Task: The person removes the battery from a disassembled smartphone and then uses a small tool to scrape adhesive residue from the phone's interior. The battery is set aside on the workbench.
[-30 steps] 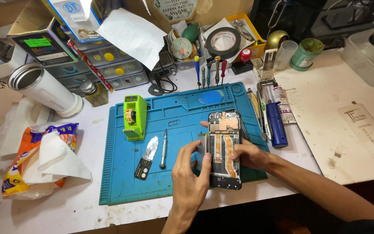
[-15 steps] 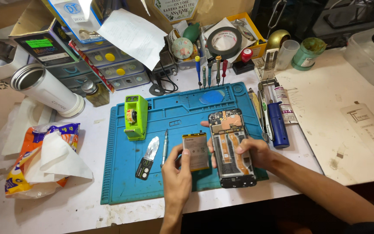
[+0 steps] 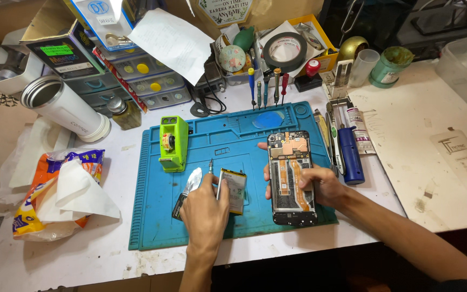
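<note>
Low centre of the frame, on the blue silicone work mat (image 3: 152, 216), the left hand (image 3: 205, 208) is closed over the flat rectangular phone battery (image 3: 235, 189), fingers pinched on its left edge, the pack resting on the mat just left of the phone. The right hand (image 3: 320, 186) grips the opened black smartphone with its orange flex cables showing (image 3: 291, 176), pinning it flat, thumb on the left rim. This looks like the battery-out stage; a steady hold on the chassis seems called for. A thin metal screwdriver (image 3: 210, 166) and silver pry blade (image 3: 191, 181) lie right beside the left hand; the lime-green tool block (image 3: 172, 143) stands further up-left.
</note>
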